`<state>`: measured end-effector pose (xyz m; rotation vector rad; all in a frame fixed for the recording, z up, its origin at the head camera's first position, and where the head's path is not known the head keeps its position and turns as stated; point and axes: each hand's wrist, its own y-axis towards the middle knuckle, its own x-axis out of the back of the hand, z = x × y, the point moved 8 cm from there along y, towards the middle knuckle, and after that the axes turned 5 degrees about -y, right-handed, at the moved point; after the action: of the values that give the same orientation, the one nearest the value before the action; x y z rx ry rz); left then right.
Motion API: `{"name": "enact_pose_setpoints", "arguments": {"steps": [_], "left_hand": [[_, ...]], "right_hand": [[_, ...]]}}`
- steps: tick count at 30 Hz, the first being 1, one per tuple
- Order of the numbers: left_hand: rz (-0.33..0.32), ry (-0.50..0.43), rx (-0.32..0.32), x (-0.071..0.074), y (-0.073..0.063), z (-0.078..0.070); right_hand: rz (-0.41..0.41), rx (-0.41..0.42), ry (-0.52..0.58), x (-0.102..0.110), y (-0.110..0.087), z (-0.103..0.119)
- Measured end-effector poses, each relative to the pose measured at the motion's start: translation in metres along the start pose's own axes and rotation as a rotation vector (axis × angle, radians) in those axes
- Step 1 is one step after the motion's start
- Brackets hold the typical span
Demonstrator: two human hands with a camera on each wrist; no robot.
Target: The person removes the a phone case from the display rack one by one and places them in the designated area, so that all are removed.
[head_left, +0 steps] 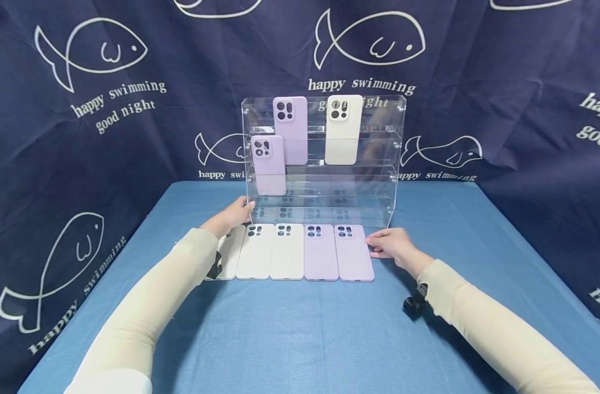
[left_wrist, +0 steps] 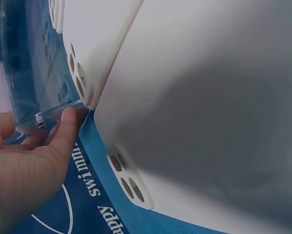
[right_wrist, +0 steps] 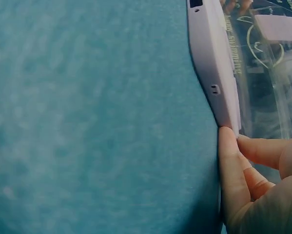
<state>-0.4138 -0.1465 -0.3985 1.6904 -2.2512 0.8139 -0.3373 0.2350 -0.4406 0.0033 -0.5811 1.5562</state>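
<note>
Blue, apparently cloth-covered table (head_left: 300, 339) under clear rack (head_left: 324, 185), navy fish-print drapes (head_left: 280, 60) behind

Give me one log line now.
left hand: grips clear stand's lower left edge | right hand: touches rightmost purple case | stand: two purple cases, one white case | in front: three white cases, two purple ones

The phone cases (head_left: 321, 257) came in two colours, light purple and creamy white. The rack (head_left: 339, 183) was see-through. The tablecloth (head_left: 290, 339) was plain blue. The dark blue curtain (head_left: 260, 60) had white fish drawings (head_left: 384, 49) and white words (head_left: 361, 86). The sleeves (head_left: 152, 295) were cream.
</note>
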Motion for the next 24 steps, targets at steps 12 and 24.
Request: {"name": "enact_pose_setpoints", "arguments": {"steps": [12,24], "left_hand": [[0.026,-0.025,-0.008,-0.001,-0.001,-0.007],[0.034,-0.051,-0.011,-0.004,0.002,-0.001]], "right_hand": [[0.077,0.017,0.18,0.01,-0.008,0.009],[0.033,0.107,0.172,0.022,-0.018,0.04]]}}
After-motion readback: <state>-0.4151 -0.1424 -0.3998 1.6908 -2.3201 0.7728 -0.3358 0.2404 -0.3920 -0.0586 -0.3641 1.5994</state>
